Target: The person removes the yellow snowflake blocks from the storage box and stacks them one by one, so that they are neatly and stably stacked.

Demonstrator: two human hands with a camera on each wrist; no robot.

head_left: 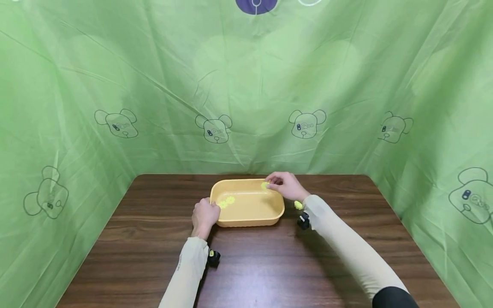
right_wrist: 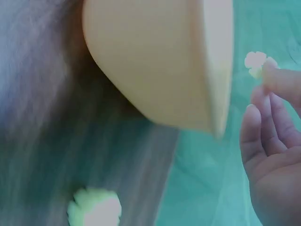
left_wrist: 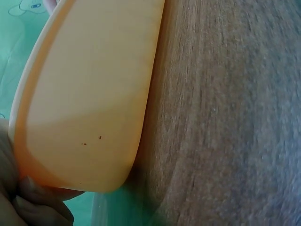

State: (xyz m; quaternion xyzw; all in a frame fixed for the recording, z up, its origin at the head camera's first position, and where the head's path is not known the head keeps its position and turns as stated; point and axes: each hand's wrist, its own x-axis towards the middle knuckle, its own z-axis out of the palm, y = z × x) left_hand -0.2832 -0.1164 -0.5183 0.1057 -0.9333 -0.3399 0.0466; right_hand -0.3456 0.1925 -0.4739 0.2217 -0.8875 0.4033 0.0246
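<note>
A yellow-orange rectangular plastic basin point(head_left: 250, 209) with rounded corners stands on the table. My left hand point(head_left: 204, 215) grips its left rim; in the left wrist view the fingers point(left_wrist: 33, 200) curl at that corner of the basin wall point(left_wrist: 89, 84). Over the far right corner, my right hand point(head_left: 286, 185) pinches a small yellow flower-shaped piece point(right_wrist: 255, 60) between thumb and fingertips, above the rim. Two similar flower-shaped pieces point(head_left: 230, 199) lie inside at the basin's left end. Another yellow flower-shaped piece point(head_left: 298, 205) sits on the table under my right wrist.
The dark wood table point(head_left: 154, 265) extends around the basin. A green cloth point(head_left: 254, 85) printed with bear faces hangs behind it and along both sides. A small black camera point(head_left: 303, 221) is strapped at my right wrist, another point(head_left: 213, 258) at my left.
</note>
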